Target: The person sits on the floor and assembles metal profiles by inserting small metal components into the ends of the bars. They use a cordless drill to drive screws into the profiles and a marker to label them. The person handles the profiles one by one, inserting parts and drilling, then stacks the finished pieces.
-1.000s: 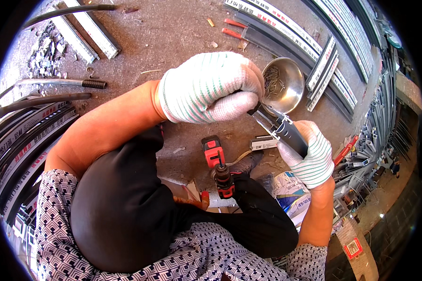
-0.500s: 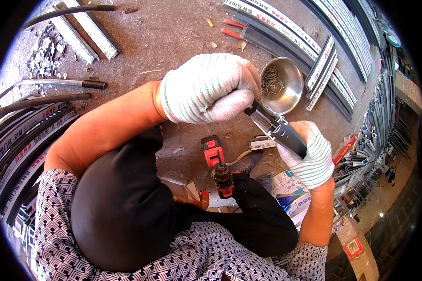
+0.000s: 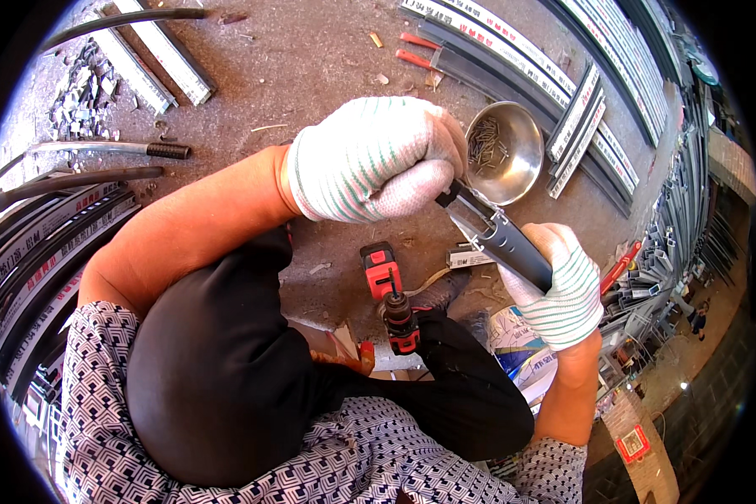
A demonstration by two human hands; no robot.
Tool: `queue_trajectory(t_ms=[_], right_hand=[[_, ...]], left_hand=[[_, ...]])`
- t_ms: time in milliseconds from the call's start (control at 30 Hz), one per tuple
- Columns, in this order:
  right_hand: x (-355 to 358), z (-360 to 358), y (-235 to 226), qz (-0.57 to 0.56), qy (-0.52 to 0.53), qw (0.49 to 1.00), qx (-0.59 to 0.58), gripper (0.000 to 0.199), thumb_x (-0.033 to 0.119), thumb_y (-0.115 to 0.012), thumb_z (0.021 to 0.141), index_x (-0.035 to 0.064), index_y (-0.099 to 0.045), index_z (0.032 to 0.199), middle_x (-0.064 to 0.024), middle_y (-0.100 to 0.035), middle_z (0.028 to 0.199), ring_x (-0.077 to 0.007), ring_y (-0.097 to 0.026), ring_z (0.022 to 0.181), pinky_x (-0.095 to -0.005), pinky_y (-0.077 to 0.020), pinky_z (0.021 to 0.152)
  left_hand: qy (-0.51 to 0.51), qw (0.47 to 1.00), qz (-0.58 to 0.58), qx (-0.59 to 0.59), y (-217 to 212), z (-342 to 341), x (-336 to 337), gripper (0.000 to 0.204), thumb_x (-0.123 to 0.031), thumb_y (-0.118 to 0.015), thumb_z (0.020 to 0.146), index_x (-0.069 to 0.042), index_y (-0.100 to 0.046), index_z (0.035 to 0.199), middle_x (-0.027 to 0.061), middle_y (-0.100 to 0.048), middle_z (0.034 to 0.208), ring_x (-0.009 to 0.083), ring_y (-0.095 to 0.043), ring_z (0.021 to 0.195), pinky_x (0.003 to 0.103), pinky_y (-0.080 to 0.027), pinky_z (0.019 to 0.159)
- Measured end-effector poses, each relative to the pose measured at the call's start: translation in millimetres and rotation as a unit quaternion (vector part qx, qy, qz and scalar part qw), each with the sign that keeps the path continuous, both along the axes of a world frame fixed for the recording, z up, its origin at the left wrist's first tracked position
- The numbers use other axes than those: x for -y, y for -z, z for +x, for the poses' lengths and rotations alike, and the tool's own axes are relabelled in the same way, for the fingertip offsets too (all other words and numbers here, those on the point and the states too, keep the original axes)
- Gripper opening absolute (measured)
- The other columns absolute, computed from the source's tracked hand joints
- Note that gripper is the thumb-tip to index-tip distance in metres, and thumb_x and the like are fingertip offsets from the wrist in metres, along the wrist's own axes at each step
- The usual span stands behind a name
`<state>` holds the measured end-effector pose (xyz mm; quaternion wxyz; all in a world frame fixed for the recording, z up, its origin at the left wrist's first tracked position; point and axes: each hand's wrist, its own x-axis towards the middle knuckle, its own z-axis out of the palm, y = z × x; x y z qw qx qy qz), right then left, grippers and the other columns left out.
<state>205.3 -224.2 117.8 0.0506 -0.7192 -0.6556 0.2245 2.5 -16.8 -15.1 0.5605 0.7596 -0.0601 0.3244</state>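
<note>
My right hand, in a white knitted glove with green stripes, is wrapped round a short dark grey metal profile. The profile slants up and left, its open channelled end toward my other hand. My left hand, gloved alike, is closed with the fingers curled under. From its fingertips a small black piece sticks out against the profile's upper end; the curled fingers hide the rest of it. Just beyond both hands stands a shiny metal bowl with many screws in it.
A red and black cordless drill rests by my legs. Two red-handled tools and long labelled profiles lie beyond the bowl. More profiles are stacked at left, below metal scraps. Bundled profiles line the right.
My right hand has shifted slightly right and down with the profile, whose channelled end has turned a little. My left hand stays almost in place.
</note>
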Motion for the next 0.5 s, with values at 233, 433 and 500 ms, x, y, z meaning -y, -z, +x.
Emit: queue_trajectory(t_ms=[233, 433, 500], right_hand=[[-6.8, -4.7, -13.8, -0.029, 0.001, 0.999, 0.021, 0.045, 0.011, -0.083, 0.078, 0.0043, -0.061, 0.116, -0.0157, -0.067, 0.102, -0.0364, -0.069, 0.085, -0.0421, -0.0563, 0.074], [-15.3, -8.3, -30.4, -0.075, 0.008, 0.995, 0.062, 0.044, 0.02, -0.081, 0.08, 0.0067, -0.062, 0.117, -0.0144, -0.065, 0.103, -0.0367, -0.069, 0.082, -0.043, -0.0554, 0.072], [-19.9, -15.3, -37.3, -0.085, 0.015, 0.994, 0.061, 0.042, 0.011, -0.081, 0.08, 0.0037, -0.061, 0.116, -0.0154, -0.065, 0.098, -0.0359, -0.068, 0.083, -0.0421, -0.0549, 0.072]], left_hand=[[0.003, 1.0, -0.011, 0.0, -0.4, 1.5, 1.3, 0.009, -0.007, -0.05, 0.099, -0.004, -0.059, 0.101, 0.0163, -0.069, 0.102, 0.0318, -0.069, 0.088, 0.04, -0.057, 0.081], [-0.001, 1.0, -0.015, 0.003, 1.3, 1.5, 2.9, 0.011, -0.008, -0.049, 0.1, -0.004, -0.058, 0.102, 0.0172, -0.069, 0.103, 0.031, -0.068, 0.088, 0.04, -0.057, 0.081], [0.001, 1.0, -0.018, 0.003, 1.2, 1.8, 3.1, 0.011, -0.009, -0.048, 0.101, -0.004, -0.058, 0.103, 0.0174, -0.069, 0.103, 0.0305, -0.068, 0.088, 0.039, -0.057, 0.081]])
